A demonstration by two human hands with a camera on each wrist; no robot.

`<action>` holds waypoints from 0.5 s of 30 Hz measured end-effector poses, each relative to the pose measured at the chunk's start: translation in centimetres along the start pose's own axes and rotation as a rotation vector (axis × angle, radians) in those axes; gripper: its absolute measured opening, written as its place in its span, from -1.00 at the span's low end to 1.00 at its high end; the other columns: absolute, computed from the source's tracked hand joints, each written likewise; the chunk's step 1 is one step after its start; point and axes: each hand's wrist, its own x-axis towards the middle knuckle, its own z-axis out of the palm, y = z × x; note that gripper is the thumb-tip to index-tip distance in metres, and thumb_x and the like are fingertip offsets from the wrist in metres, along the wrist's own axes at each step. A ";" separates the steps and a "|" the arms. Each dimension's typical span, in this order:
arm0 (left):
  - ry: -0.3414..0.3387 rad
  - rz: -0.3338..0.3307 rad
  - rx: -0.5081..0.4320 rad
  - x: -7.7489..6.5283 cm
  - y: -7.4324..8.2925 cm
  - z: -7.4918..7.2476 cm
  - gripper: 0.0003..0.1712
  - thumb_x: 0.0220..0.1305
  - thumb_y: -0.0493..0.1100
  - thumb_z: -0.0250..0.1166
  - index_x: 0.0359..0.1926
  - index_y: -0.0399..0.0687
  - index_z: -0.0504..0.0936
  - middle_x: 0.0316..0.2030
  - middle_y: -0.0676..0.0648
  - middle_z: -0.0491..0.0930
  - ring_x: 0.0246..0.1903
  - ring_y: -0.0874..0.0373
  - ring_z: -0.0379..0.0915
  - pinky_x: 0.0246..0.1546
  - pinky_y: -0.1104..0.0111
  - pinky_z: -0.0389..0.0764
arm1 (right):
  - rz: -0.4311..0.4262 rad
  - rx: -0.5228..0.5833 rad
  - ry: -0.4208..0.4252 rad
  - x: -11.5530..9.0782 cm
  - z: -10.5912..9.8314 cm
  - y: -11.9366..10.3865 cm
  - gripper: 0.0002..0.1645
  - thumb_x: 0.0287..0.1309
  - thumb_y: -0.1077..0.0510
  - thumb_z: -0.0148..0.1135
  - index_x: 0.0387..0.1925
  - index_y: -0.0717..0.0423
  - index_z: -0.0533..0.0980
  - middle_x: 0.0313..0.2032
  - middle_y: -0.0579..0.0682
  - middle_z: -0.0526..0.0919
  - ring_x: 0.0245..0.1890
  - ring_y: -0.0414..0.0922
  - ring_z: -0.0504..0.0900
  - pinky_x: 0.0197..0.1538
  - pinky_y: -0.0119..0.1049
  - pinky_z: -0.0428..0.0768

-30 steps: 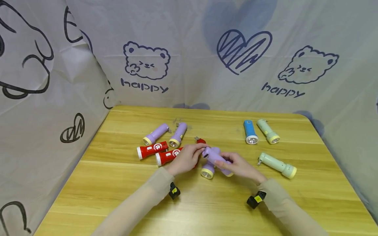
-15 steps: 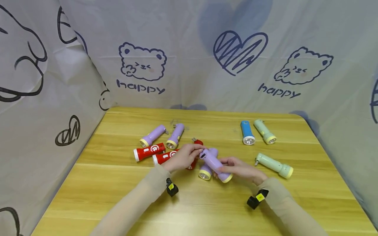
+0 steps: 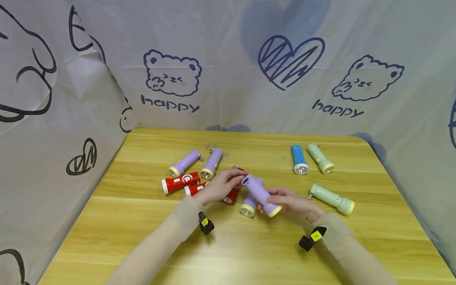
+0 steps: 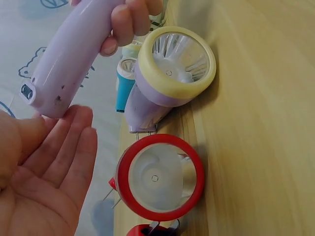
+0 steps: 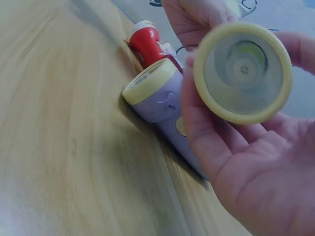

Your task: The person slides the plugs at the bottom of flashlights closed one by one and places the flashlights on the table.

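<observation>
A purple flashlight (image 3: 259, 191) with a yellow lens rim is held aslant above the table. My right hand (image 3: 293, 204) grips it near the lens end, fingers curled round the barrel. At its tail, which has a dark slot, my left hand (image 3: 220, 187) pinches the edge with thumb and fingertips; the other fingers are fairly straight. In the right wrist view the lens (image 5: 242, 71) faces the camera. Beneath lies another purple flashlight (image 4: 170, 66) with metal prongs near its tail. Beside it is a red flashlight (image 4: 157, 177), partly hidden by my left hand in the head view.
On the wooden table (image 3: 228, 253), two purple flashlights (image 3: 185, 163) and two red flashlights (image 3: 181, 182) lie to the left. A blue flashlight (image 3: 299, 159) and two pale green flashlights (image 3: 332, 199) lie to the right. A printed cloth (image 3: 228, 79) hangs behind.
The held flashlight has turned in my right hand, so its slotted tail faces up more and its lens end sits lower right. My left hand stays at the tail, shifting slightly.
</observation>
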 end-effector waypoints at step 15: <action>0.142 0.036 0.275 -1.2 -0.5 -0.6 -0.62 0.54 -0.16 0.07 0.26 -0.13 0.57 0.21 -0.13 0.63 0.11 0.00 0.62 0.11 0.12 0.63 | -0.025 0.212 0.377 0.6 -0.1 -0.5 -0.23 0.54 0.06 -0.05 0.44 0.53 -0.04 -0.05 -0.02 0.70 0.00 -0.20 0.69 0.22 -0.28 0.61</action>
